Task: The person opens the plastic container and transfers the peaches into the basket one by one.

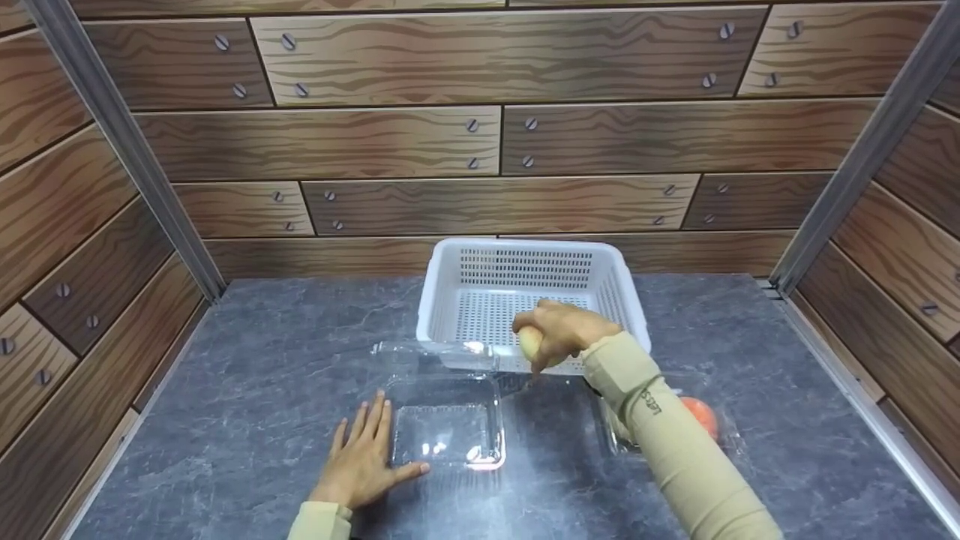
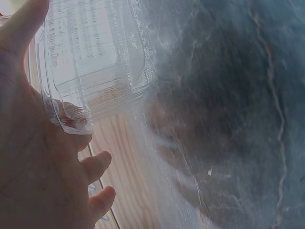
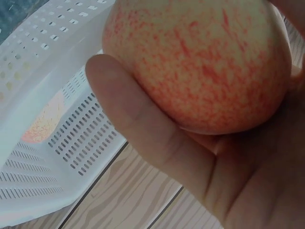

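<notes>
The right hand (image 1: pixel 568 330), just right of frame centre, gripped a round yellow-and-red fruit (image 1: pixel 531 343) at the near rim of a white perforated plastic basket (image 1: pixel 442 296). The left hand (image 1: pixel 361 465), lower left of centre, lay finger-spread beside a clear, open plastic container (image 1: pixel 442 431).

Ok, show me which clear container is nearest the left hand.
The empty container; the other container, partly hidden by the right sleeve, holds a reddish fruit.

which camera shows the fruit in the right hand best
The right wrist view: the fruit fills much of the picture, its red speckles plain, though the top edge crops it. The head view shows only a small yellowish part in the right hand; the left wrist view shows none.
</notes>
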### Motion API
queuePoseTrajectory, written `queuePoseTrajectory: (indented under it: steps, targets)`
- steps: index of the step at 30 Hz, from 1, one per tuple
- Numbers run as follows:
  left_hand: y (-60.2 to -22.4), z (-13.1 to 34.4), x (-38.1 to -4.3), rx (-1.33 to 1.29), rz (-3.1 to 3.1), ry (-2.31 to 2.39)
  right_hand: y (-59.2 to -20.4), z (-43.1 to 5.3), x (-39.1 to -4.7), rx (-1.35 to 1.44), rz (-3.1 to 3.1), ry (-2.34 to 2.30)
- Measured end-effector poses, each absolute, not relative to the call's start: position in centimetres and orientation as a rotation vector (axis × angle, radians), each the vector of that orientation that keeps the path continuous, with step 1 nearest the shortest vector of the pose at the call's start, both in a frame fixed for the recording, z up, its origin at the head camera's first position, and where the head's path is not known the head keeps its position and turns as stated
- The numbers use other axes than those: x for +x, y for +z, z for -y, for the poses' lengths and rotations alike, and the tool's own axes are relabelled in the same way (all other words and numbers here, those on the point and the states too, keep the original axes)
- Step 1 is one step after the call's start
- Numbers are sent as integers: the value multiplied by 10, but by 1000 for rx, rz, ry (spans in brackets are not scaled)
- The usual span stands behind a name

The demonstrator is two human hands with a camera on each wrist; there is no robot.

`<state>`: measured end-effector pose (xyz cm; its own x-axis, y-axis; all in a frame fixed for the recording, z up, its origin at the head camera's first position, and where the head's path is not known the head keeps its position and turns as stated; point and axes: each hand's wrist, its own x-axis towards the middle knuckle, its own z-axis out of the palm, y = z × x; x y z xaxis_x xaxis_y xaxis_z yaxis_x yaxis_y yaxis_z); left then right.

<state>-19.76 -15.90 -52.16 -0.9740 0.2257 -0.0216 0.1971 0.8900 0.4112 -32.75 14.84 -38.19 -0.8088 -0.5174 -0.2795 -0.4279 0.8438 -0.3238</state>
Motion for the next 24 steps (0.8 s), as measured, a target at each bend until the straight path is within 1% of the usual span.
queuePoseTrajectory:
  steps: [9,24]
  targets:
    - [-522,159,-197,333,-2977,640,-381,-145,-329,-653,-2645,-341]
    - [-521,159,-196,333,-2978,671,-377,-139,-334,-700,-2671,-249]
